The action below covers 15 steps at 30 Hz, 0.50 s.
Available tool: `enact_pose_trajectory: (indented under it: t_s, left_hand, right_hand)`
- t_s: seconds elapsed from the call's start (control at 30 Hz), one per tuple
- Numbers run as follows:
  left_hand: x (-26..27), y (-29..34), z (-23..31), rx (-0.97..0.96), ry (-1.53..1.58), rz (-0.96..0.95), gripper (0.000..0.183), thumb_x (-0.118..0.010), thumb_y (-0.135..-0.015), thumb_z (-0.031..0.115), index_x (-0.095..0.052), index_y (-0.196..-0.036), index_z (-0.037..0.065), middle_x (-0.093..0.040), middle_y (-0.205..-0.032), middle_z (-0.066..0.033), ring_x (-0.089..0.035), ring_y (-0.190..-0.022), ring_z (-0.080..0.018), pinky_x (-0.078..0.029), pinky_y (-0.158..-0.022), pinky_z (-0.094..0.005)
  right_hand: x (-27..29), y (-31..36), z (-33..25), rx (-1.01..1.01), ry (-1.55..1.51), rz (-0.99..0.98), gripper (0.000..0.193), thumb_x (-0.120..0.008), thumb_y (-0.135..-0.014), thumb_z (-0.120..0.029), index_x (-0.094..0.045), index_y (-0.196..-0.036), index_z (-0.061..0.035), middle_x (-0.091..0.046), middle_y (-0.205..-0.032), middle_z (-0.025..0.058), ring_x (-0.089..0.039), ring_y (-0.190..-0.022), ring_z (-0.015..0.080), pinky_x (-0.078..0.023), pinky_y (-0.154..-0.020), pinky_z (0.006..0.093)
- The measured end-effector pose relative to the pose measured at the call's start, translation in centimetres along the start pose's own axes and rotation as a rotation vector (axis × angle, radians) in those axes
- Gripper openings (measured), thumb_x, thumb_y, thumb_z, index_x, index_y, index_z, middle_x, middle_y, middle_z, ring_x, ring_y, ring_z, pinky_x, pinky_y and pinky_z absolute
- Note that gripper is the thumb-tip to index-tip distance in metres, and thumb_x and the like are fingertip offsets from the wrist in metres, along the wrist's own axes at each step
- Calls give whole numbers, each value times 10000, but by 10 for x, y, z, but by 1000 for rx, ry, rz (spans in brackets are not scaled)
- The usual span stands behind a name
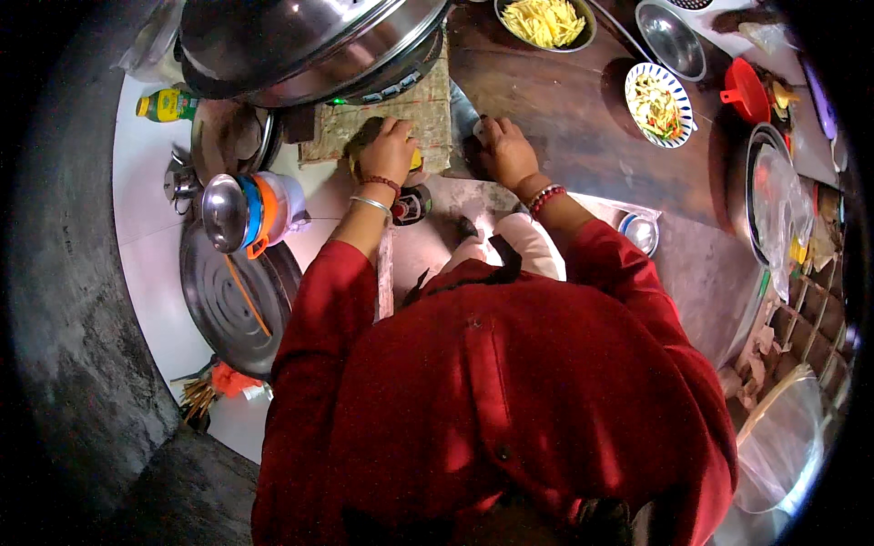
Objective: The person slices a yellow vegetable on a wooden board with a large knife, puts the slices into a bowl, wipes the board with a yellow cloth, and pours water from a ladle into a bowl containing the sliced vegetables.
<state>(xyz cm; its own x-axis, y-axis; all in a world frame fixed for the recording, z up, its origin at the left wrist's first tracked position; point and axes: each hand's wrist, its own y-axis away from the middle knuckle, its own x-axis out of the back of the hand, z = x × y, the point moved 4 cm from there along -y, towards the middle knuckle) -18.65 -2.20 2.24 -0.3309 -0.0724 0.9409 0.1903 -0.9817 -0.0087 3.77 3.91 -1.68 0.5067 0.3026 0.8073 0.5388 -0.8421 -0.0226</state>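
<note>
My left hand (390, 150) is over a worn, tan patterned mat (435, 109), just below the front of a large electric pot (309, 50). Its fingers are curled downward and their tips are hidden, so what they hold does not show. Farther right, my right hand (506, 150) is closed at the handle end of a knife, whose grey blade (462, 114) lies along the mat's right edge. Under my left wrist shows a dark container (411, 206) with a red and white label.
Shredded pale yellow vegetable fills a bowl (546, 23) at the back. A blue-striped dish (660, 105) holds cut food. A metal bowl (672, 41) and red funnel (748, 91) are at right. At left stand a yellow-green bottle (167, 105), stacked bowls (244, 214) and a dark round lid (228, 291).
</note>
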Motion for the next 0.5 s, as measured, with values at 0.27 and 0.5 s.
enact_pose_trajectory:
  t_s: [0.27,0.5]
  left_hand:
    - [-1,9,-1,-28,-49,-26,149,-598,-863,189,-640,-1002,224,-622,-1109,-49,-656,-799,-362,-546,-675,-482]
    - [-2,4,9,-215,-309,-95,253,-606,-845,210,-597,-1088,142,-627,-1042,-145,-672,-767,-388,-554,-640,-517]
  right_hand:
    - [19,-3,31,-239,-126,-235,599,-680,-767,-224,-495,-1303,-31,-634,-1167,264,-619,-1047,446,-510,-895,482]
    - [56,65,57,-248,-450,-175,441,-654,-810,-17,-563,-1242,0,-671,-925,156,-624,-880,172,-505,-776,325]
